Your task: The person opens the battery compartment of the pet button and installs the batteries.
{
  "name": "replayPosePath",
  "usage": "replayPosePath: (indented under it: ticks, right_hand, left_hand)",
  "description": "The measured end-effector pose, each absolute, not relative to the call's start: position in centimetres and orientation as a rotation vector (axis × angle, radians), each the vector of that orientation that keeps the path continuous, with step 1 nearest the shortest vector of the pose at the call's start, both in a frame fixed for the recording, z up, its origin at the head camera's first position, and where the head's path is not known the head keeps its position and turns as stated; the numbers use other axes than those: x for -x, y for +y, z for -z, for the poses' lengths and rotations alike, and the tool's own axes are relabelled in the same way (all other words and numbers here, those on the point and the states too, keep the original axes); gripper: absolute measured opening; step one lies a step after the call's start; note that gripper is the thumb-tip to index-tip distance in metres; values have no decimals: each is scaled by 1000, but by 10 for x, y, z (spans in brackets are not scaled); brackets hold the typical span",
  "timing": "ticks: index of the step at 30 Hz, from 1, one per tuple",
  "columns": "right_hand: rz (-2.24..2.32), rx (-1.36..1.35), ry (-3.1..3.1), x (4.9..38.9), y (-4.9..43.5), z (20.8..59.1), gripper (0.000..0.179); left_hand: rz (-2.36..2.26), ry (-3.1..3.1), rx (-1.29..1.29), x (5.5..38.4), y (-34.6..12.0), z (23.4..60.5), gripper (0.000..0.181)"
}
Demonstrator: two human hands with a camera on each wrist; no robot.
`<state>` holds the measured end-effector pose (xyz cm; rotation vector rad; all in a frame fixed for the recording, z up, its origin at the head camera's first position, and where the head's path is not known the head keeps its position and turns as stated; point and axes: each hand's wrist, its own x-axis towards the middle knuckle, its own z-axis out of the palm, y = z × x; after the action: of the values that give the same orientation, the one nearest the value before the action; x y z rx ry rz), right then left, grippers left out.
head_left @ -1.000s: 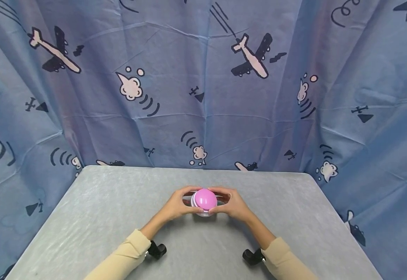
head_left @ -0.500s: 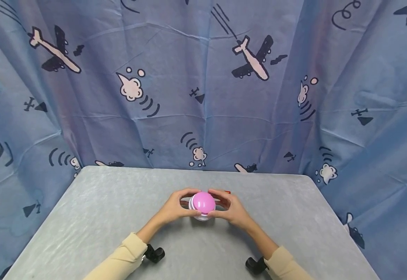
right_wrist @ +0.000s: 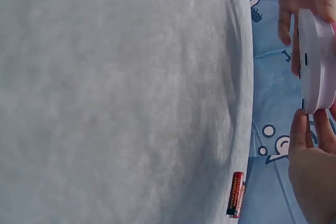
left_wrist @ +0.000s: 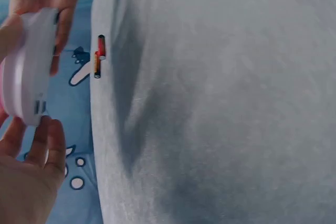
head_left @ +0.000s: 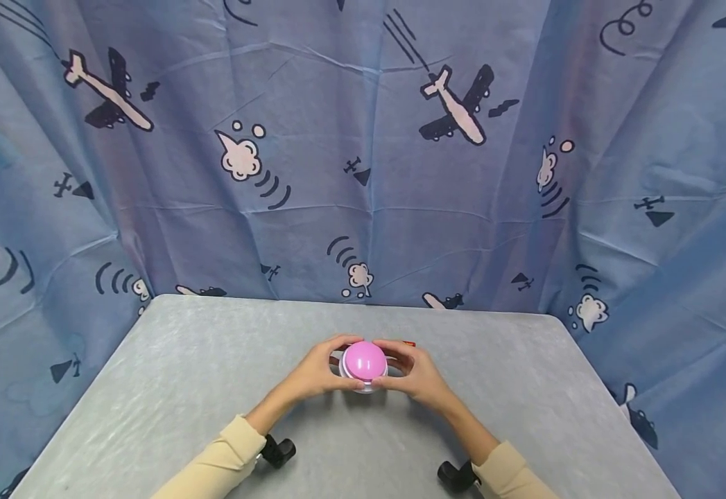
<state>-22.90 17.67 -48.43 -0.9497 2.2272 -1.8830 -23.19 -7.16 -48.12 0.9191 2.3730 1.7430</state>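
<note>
Both hands hold a round white device with a glossy pink dome top (head_left: pixel 365 361), at the middle of the table in the head view. My left hand (head_left: pixel 317 369) grips its left side and my right hand (head_left: pixel 421 376) its right side, thumbs at the near rim and fingers round the far side. In the left wrist view the white base (left_wrist: pixel 34 69) is seen edge-on, with small dark marks on it. The right wrist view shows the same white body (right_wrist: pixel 313 61) between the fingers of both hands.
Red-and-black batteries (left_wrist: pixel 101 47) lie near the table's far edge; in the head view a red bit of them (head_left: pixel 409 344) shows behind the right hand. A grey cloth-like surface covers the table (head_left: pixel 213 388). Behind it hangs a blue curtain (head_left: pixel 313 173) with airplane prints.
The hands and the pink-domed device have come slightly nearer the person since one second ago. A red battery end has come into sight behind the right hand. The grip looks the same.
</note>
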Motion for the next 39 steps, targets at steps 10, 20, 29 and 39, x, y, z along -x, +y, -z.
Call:
replayPosePath:
  ticks: [10,20,29,39]
  right_hand:
    - [1834,991,2167,225,180,487,79]
    - [1869,997,2219,222,179,489,75]
    - [1887,1049,2196,223,177,495,77]
    - [1871,1010,2237,220,177,493,75]
  left_hand:
    - [-1786,2317,-887,228,-75,482,70]
    - [-1757,2340,-898,225,-71,476,77]
    - [-1710,2430,-938,222,-70,475,76]
    - [-1721,2399,-930,220,-68,475,80]
